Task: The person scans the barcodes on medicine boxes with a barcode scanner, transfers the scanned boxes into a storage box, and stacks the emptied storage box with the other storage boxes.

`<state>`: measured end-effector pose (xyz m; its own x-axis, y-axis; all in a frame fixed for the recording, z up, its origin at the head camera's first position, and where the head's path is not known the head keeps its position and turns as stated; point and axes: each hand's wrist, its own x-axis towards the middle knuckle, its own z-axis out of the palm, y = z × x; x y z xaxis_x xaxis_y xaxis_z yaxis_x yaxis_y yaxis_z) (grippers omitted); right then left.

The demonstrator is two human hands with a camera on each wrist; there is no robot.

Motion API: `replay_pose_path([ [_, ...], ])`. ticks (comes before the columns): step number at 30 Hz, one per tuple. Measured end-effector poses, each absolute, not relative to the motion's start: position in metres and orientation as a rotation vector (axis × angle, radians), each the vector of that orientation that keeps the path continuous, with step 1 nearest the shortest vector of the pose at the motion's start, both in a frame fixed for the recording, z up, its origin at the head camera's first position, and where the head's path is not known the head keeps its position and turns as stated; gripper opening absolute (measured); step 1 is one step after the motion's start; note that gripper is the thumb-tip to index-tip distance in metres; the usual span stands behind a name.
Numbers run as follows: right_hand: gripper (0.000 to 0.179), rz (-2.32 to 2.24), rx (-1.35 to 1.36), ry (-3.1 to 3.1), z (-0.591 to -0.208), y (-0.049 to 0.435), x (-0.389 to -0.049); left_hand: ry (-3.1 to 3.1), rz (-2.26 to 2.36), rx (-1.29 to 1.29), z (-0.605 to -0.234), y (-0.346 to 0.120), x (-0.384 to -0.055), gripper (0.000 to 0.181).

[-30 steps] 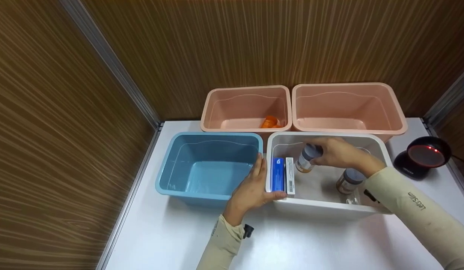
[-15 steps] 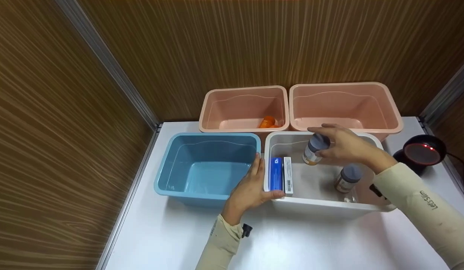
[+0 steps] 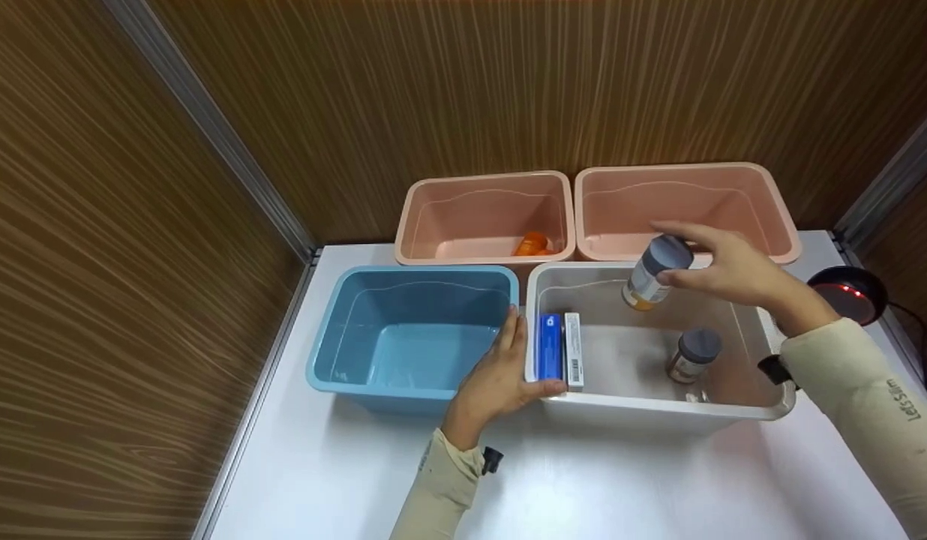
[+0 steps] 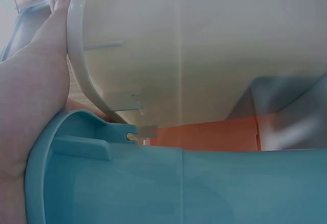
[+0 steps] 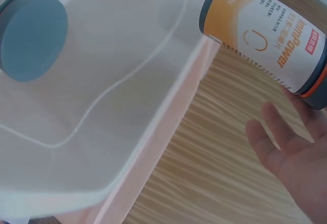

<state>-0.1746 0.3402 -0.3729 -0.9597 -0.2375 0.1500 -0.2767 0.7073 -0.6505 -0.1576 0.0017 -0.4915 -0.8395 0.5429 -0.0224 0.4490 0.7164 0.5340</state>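
Note:
My right hand (image 3: 741, 270) pinches a supplement bottle (image 3: 651, 274) by its dark grey lid, tilted above the back part of the white bin (image 3: 658, 406). The right wrist view shows that bottle's (image 5: 268, 35) orange and white label. Inside the white bin a second bottle (image 3: 694, 356) stands upright, and a blue box (image 3: 550, 345) and a white box (image 3: 574, 351) stand side by side against the left wall. My left hand (image 3: 493, 382) rests with fairly straight fingers on the corner rims between the white bin and the blue bin (image 3: 411, 391).
Behind stand two pink bins; the left pink bin (image 3: 486, 177) has orange items (image 3: 532, 244) in it, the right pink bin (image 3: 673, 169) sits behind the white one. A black scanner (image 3: 850, 292) with red lights stands at the right. Wood-patterned panels enclose the table.
My right hand has lifted the bottle up and to the right, from low in the white bin to near its back rim. The left hand has stayed in place.

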Motion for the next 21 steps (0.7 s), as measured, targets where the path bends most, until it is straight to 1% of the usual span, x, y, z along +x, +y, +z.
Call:
replay_pose_path([
  [7, 0.060, 1.240, 0.414, -2.698, -0.358, 0.358, -0.159, 2.755, 0.764, 0.811, -0.491, 0.000, -0.157, 0.122],
  [11, 0.058, 1.416, 0.333, -2.593, -0.351, 0.370, -0.146, 2.753, 0.762, 0.820, -0.490, 0.000, -0.157, 0.119],
  [13, 0.057, 1.464, 0.303, -2.530, -0.350, 0.379, -0.141, 2.754, 0.763, 0.819, -0.491, 0.001, -0.157, 0.119],
  [15, 0.056, 1.630, 0.344, -2.382, -0.350, 0.388, -0.137, 2.753, 0.765, 0.818, -0.491, 0.001, -0.158, 0.121],
  [19, 0.055, 1.787, 0.386, -2.144, -0.354, 0.407, -0.131, 2.744, 0.791, 0.818, -0.491, 0.002, -0.159, 0.124],
  [21, 0.054, 1.778, 0.322, -2.106, -0.355, 0.416, -0.126, 2.741, 0.793, 0.817, -0.490, 0.001, -0.160, 0.125],
])
